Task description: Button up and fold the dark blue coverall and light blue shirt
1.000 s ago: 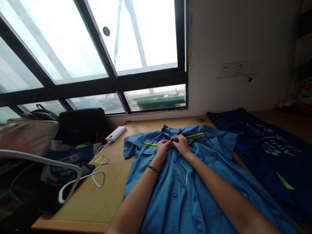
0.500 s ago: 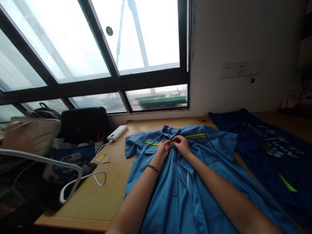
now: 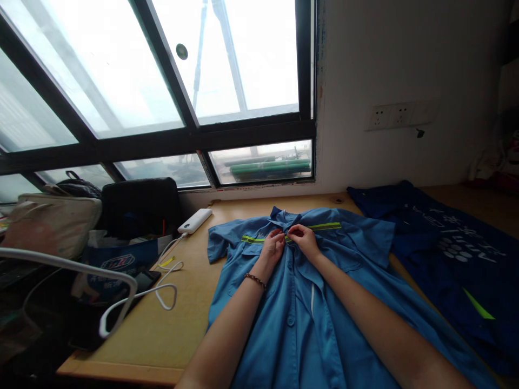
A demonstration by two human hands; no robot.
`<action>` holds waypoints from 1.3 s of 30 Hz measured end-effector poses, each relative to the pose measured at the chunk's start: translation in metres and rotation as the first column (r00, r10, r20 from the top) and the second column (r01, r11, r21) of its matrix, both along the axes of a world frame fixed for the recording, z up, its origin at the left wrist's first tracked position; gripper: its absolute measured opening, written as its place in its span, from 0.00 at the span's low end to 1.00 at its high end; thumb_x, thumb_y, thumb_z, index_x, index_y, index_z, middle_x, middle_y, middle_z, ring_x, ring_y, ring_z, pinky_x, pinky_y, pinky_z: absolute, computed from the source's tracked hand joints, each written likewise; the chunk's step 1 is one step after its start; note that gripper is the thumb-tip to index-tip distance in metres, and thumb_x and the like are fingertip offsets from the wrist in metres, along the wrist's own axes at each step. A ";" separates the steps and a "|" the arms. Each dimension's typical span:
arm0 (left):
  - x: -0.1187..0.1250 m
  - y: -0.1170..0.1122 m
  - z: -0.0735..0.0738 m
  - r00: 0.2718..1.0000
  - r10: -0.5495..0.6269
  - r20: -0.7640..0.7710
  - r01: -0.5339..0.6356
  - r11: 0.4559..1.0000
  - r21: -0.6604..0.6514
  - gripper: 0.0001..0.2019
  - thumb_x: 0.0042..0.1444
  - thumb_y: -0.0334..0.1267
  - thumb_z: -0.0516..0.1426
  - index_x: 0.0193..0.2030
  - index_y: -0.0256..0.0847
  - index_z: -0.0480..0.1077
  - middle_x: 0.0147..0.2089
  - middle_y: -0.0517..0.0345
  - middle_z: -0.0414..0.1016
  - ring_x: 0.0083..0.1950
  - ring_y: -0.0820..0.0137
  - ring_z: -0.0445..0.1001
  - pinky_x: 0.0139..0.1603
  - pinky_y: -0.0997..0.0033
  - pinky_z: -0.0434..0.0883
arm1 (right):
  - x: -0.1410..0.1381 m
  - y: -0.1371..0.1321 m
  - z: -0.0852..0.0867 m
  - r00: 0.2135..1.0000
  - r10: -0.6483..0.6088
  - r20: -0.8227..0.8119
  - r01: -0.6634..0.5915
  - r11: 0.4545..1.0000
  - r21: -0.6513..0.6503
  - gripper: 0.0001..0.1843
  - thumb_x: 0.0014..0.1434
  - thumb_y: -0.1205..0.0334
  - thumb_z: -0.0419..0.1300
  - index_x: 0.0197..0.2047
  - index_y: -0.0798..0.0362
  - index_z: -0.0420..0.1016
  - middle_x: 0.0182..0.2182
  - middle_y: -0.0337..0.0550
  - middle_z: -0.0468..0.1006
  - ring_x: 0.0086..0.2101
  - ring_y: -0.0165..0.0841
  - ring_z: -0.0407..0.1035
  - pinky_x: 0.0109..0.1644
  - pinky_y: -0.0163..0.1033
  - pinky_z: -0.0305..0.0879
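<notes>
A blue short-sleeved work shirt point(image 3: 271, 319) with yellow-green stripes across the chest lies front up, its collar toward the window. At the front placket, level with the stripe, my left hand point(image 3: 274, 246) pinches the cloth. My right hand point(image 3: 303, 240) grips the other front edge just beside it, fingertips close together. Whatever small part sits between the fingertips is hidden. Lower down the placket a button point(image 3: 291, 321) shows, and the right front panel lies loosely folded below my hands.
A dark blue printed garment point(image 3: 454, 259) lies to the right. On the wooden table point(image 3: 178, 324) at left are a white power bank point(image 3: 195, 220) and its white cable point(image 3: 166, 292). Bags point(image 3: 52, 221) and a black chair back point(image 3: 141, 208) stand beyond the left edge.
My fingers have shifted slightly at the placket, the right fingertips moving a little. Both hands keep their hold, and the shirt lies almost the same.
</notes>
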State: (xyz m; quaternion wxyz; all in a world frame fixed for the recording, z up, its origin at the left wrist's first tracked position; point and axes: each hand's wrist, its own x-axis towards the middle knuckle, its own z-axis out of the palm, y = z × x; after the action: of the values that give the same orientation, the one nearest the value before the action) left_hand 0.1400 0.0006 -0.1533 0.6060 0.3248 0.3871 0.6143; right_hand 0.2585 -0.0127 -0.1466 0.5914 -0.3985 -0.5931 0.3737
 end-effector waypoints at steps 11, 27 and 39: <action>0.006 -0.009 0.001 0.938 0.203 -0.282 -0.108 0.942 0.318 0.16 0.37 0.25 0.60 0.35 0.38 0.62 0.31 0.60 0.67 0.33 0.75 0.70 0.37 0.75 0.66 | 0.007 -0.007 0.002 0.827 -0.315 0.466 0.212 0.942 0.261 0.08 0.53 0.59 0.53 0.26 0.53 0.67 0.27 0.42 0.69 0.28 0.31 0.65 0.33 0.35 0.61; 0.014 -0.015 0.005 0.846 0.254 -0.470 -0.032 0.902 0.430 0.13 0.43 0.31 0.57 0.36 0.39 0.60 0.35 0.58 0.68 0.30 0.76 0.69 0.32 0.76 0.66 | 0.015 0.008 -0.008 0.903 -0.094 0.419 0.113 0.993 -0.020 0.16 0.54 0.57 0.46 0.18 0.52 0.59 0.16 0.36 0.64 0.20 0.28 0.60 0.25 0.32 0.54; 0.007 -0.010 0.006 0.865 -0.170 -0.472 0.197 0.980 0.009 0.15 0.39 0.43 0.61 0.28 0.36 0.61 0.21 0.62 0.66 0.19 0.77 0.67 0.18 0.79 0.62 | 0.014 0.009 -0.007 0.946 -0.125 0.300 0.160 0.983 -0.095 0.18 0.54 0.51 0.45 0.19 0.53 0.58 0.13 0.34 0.61 0.17 0.26 0.57 0.23 0.32 0.53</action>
State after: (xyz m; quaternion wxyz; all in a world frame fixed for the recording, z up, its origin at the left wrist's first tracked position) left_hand 0.1470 -0.0099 -0.1473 0.5405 0.5161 0.4720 0.4677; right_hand 0.2723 -0.0041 -0.1532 0.4979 -0.5256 -0.6207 0.3010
